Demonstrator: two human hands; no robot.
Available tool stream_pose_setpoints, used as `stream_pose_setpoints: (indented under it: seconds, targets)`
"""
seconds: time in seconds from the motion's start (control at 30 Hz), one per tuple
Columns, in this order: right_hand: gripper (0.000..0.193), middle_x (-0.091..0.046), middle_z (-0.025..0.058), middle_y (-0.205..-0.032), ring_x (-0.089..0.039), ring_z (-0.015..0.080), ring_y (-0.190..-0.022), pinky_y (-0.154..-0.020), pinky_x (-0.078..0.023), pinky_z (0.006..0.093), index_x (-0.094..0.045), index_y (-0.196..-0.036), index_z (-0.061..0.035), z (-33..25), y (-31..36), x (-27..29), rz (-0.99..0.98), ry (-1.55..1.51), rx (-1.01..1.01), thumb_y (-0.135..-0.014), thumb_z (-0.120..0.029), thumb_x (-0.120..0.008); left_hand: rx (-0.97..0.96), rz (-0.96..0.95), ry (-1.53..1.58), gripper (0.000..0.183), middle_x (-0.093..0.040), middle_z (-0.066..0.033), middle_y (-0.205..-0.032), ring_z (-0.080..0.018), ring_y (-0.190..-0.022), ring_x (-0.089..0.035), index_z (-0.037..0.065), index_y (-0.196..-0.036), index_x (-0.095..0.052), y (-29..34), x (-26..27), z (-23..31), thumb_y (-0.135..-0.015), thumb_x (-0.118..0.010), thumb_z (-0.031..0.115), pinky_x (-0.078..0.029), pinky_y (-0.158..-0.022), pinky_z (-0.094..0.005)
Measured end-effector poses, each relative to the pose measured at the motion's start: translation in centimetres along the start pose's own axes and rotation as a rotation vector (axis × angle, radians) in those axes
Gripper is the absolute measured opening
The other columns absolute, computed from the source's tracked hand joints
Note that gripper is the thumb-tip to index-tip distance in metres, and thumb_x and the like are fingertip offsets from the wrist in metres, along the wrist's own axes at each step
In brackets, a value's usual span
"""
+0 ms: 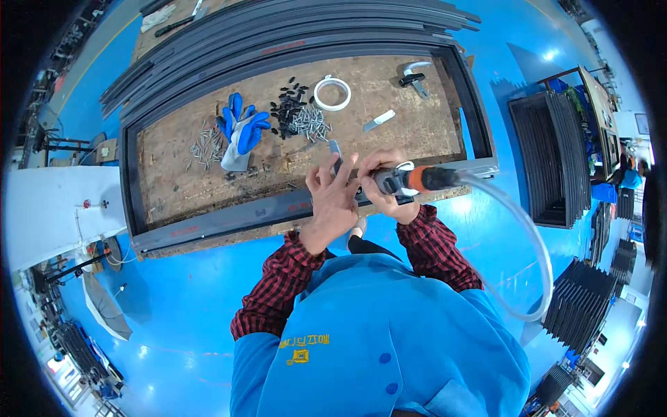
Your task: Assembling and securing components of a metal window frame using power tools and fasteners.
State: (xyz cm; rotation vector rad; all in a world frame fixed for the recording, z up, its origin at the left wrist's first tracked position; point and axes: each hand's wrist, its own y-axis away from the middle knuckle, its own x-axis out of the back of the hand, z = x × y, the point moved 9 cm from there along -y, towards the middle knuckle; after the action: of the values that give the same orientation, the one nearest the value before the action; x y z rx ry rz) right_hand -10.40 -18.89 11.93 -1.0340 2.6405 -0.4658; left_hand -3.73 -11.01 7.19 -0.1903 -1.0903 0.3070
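In my right hand point(382, 182) is an orange and black air screwdriver point(410, 181), its clear hose curving off to the right. The tool lies nearly flat over the near bar of a dark grey rectangular frame point(222, 221). My left hand point(335, 193) is beside it on the same bar, fingers curled round a slim grey handle-like piece point(335, 154) that sticks up past them. Both hands nearly touch, and they hide the spot where the tool's tip meets the bar.
Inside the frame, the wooden bench point(187, 182) bears loose screws point(310, 124), black plastic bits point(288, 104), blue and white gloves point(243, 132), a white tape roll point(332, 94), a utility knife point(379, 121) and a silver lever handle point(417, 78). Grey bars point(278, 31) are stacked behind.
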Motion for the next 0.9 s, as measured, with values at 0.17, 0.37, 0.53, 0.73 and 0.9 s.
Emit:
stream_pose_setpoints:
  seconds: [0.17,0.37,0.53,0.73,0.9]
  targets:
    - [0.027,-0.062,0.0113,-0.084,-0.057,0.0201,-0.073,-0.067,-0.048,0.03,-0.05,-0.098,-0.005,-1.2,-0.9,-2.6,-0.205,0.108,0.043,-0.075,0.005,-0.063,0.076,0.126,0.122,0.045,-0.044,-0.0153,-0.144,-0.0394,-0.125,-0.041,0.003,-0.115,-0.06,1.8,0.5,-1.6,-0.071,-0.066,0.014,-0.027,-0.102,-0.0522]
    - [0.026,-0.062,0.0114,-0.083,-0.057,0.02,-0.072,-0.065,-0.048,0.0298,-0.051,-0.096,-0.0053,0.2,-0.1,-2.0,-0.224,0.139,-0.047,-0.075,0.004,-0.064,0.348,0.081,0.344,0.049,-0.056,-0.0156,-0.12,-0.0347,-0.109,-0.052,0.003,-0.112,-0.057,2.7,-2.5,-5.6,-0.069,-0.074,0.021,-0.034,-0.096,-0.0449]
    - [0.027,-0.061,0.0111,-0.082,-0.056,0.0199,-0.071,-0.064,-0.048,0.0297,-0.051,-0.096,-0.0057,1.1,0.0,-2.2,-0.177,0.105,0.005,-0.074,0.003,-0.064,0.388,-0.131,0.307,0.048,-0.061,-0.0127,-0.101,-0.0304,-0.096,-0.056,0.004,-0.105,-0.058,1.5,-6.0,-6.1,-0.066,-0.078,0.023,-0.038,-0.09,-0.0402]
    - [0.028,-0.057,0.0104,-0.081,-0.054,0.0202,-0.069,-0.063,-0.048,0.03,-0.049,-0.097,-0.0058,1.7,0.0,-2.1,-0.172,0.069,0.052,-0.074,0.004,-0.063,0.28,-0.026,0.176,0.046,-0.061,-0.0118,-0.094,-0.0291,-0.09,-0.057,0.004,-0.103,-0.059,1.6,-5.3,-5.6,-0.065,-0.078,0.021,-0.039,-0.087,-0.0387]
    - [0.027,-0.055,0.0098,-0.079,-0.052,0.0206,-0.068,-0.061,-0.047,0.0304,-0.048,-0.096,-0.0064,2.1,-0.6,-1.8,-0.128,-0.012,-0.03,-0.075,0.004,-0.063,0.221,0.005,0.228,0.044,-0.062,-0.0115,-0.094,-0.0294,-0.088,-0.056,0.005,-0.101,-0.06,1.3,-4.3,-5.2,-0.064,-0.077,0.02,-0.039,-0.087,-0.0387]
